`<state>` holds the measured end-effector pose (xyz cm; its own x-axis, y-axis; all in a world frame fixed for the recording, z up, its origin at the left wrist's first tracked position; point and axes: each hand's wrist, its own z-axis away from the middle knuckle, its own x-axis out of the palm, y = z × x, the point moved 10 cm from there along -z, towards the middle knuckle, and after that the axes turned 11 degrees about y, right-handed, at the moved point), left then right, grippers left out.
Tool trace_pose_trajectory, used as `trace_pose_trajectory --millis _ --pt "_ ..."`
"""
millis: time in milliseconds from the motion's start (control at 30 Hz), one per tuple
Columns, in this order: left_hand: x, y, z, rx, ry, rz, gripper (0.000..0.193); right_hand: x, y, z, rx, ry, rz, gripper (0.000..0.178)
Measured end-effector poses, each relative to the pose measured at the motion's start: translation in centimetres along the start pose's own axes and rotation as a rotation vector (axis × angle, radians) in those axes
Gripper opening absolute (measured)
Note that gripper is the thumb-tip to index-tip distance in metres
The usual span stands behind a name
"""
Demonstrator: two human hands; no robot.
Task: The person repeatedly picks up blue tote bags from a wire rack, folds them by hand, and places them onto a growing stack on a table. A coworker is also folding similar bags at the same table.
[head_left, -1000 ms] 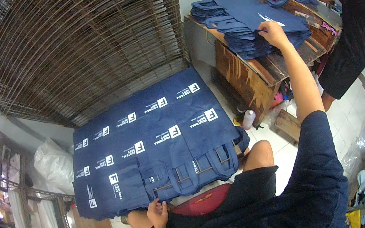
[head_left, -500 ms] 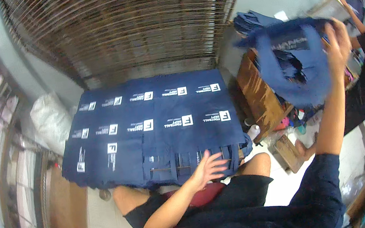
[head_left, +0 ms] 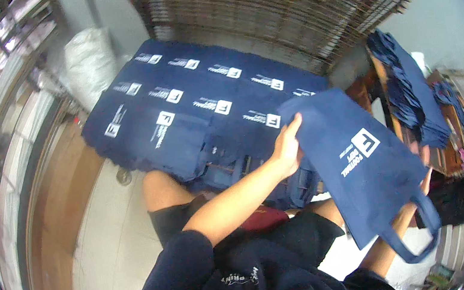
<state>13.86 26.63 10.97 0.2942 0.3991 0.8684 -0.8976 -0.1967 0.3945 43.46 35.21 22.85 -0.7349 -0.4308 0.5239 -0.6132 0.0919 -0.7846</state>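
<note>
Holding one navy non-woven tote bag with white print just right of the laid-out rows of matching bags, left hand clamped on its top edge, right hand's grip hidden; stack of unplaced bags remains beyond.

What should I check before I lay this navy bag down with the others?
1. Left hand grips the navy tote bag at its upper corner: ok.
2. Right hand's grip: mostly hidden behind the bag, cannot tell.
3. Printed side faces up: ok.
4. Handles hang free, untangled: ok.
5. Rows of laid-out bags lie flat, prints up: ok.
6. Free spot for this bag: cannot tell.
</note>
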Motion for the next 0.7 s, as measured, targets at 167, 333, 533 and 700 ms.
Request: trace_pose_trajectory --millis 167,333,533,700 --pt "0.6 7.7 0.1 0.313 -0.047 -0.108 0.038 -3.7 13.8 10.0 0.521 -0.073 -0.473 0.076" --pt "-3.1 15.2 1.0 0.561 0.044 -0.203 0.037 -2.0 21.1 9.2 0.753 0.045 -0.066 0.074" --pt "-22.0 21.1 2.4 1.003 0.513 -0.181 0.022 -1.7 25.5 4.4 0.705 0.201 0.493 0.046" --pt "-32.8 19.4 5.7 0.804 1.018 -0.545 0.014 -2.0 31.2 1.0 0.479 0.106 0.691 0.035"
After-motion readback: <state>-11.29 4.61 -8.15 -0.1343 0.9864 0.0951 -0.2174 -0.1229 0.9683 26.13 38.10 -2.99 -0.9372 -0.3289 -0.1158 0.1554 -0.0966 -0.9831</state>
